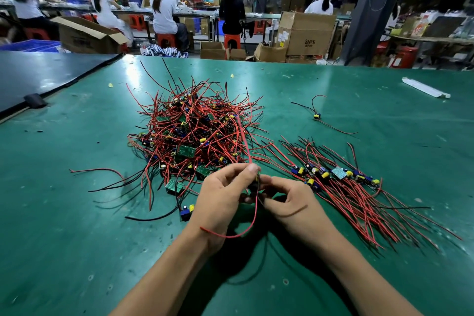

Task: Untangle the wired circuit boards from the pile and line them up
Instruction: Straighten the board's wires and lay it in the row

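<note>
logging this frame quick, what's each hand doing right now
Left hand: closed, pinching a circuit board under the thumb.
Right hand: closed, fingers curled on the same circuit board.

one camera, worn on the person's head, looks forward and down across the green table (77, 213). it sits close above the forearms (164, 272), so the left hand (220, 197) and right hand (287, 200), both pinching a wired circuit board (258, 179), land just below frame centre. the wide lens bows the table's far edge and takes in seated workers (164, 13) well behind.
</note>
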`<state>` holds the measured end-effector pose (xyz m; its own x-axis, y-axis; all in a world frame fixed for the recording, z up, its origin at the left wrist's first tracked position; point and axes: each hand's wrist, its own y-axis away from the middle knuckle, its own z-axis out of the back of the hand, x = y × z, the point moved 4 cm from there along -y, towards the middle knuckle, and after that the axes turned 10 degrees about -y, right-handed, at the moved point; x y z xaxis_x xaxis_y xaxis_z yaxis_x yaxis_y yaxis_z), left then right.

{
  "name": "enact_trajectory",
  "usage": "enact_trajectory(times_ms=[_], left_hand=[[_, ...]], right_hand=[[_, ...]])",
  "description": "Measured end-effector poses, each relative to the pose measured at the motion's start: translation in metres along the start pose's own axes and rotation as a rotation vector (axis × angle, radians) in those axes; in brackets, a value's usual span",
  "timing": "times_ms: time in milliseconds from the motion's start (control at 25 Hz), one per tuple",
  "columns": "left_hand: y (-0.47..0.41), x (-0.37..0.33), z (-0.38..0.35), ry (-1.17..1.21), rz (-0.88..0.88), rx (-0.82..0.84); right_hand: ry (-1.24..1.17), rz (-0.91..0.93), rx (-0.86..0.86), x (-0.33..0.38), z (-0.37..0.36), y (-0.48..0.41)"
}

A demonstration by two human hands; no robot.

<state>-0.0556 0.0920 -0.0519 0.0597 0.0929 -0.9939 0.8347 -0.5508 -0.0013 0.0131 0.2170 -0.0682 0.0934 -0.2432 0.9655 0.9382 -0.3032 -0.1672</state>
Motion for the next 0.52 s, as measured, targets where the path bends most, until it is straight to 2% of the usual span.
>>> enact_trajectory(times_ms=[80, 200, 280, 520], left_hand=[[0.0, -0.004, 0.002, 0.044, -0.009, -0.053], [0.002, -0.003, -0.001, 0.174, 0.021, -0.091], [0.003, -0.001, -0.001, 0.178, 0.017, -0.105], [0.005, -0.004, -0.003, 0.053, -0.121, -0.043]], right_hand=[[0.016, 0.017, 0.019, 0.004, -0.006, 0.003], [0.007, 0.112, -0.071, 0.009, -0.009, 0.006], [0.002, 0.171, -0.134, 0.015, -0.009, 0.006], [-0.489, 0.04, -0.182, 0.018, -0.004, -0.003]])
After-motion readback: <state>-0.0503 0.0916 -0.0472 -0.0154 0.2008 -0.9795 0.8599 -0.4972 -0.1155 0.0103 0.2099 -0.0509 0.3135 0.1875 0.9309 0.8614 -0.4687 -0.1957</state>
